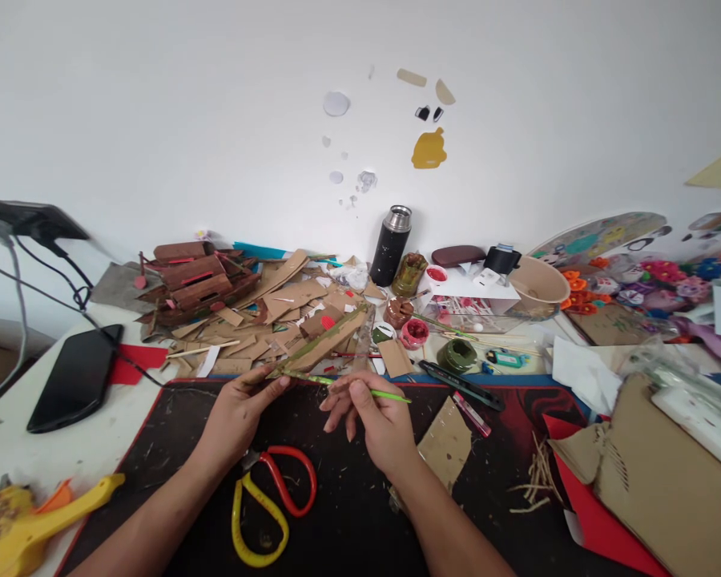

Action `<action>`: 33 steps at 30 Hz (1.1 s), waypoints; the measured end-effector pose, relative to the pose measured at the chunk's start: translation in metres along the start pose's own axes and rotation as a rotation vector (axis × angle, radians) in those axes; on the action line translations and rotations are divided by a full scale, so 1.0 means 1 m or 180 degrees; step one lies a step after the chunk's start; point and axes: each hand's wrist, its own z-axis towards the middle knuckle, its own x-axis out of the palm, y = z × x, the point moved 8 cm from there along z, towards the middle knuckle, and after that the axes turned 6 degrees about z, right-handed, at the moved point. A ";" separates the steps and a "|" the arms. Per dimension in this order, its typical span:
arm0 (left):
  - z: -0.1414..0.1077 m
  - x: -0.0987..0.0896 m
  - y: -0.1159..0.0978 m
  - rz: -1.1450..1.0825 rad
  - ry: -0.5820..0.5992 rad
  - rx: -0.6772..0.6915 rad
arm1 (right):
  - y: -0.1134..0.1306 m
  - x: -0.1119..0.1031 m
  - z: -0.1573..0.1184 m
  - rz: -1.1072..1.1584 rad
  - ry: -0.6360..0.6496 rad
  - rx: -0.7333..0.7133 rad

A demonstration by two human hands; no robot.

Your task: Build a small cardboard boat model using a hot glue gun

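My left hand (246, 409) pinches the lower left end of a long cardboard strip (324, 344), which slants up to the right and has green paint along its upper edge. In my right hand (372, 413) is a thin bright green paintbrush (390, 396), held between thumb and fingers. Its tip lies at the strip near my left fingertips. Scissors (276, 501) with one red and one yellow handle rest on the dark mat below my hands. An open jar of green paint (457, 355) stands to the right, beyond the mat's back edge.
Cardboard scraps (288, 300) and a brown cardboard model (198, 280) lie behind. A black bottle (392, 244) stands near the wall. At left are a phone (75, 377) and a yellow glue gun (42, 521); at right, a large cardboard sheet (673, 481).
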 end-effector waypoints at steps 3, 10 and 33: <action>0.001 0.000 0.000 -0.0064 0.0030 0.0042 | -0.006 0.008 -0.002 -0.0087 0.0162 0.0067; 0.001 0.000 -0.001 -0.0120 -0.0057 0.0037 | -0.008 0.003 0.000 -0.0073 0.0037 0.0074; -0.001 -0.001 -0.001 -0.0019 -0.0074 -0.0010 | -0.002 -0.004 0.003 0.0041 -0.0138 0.0005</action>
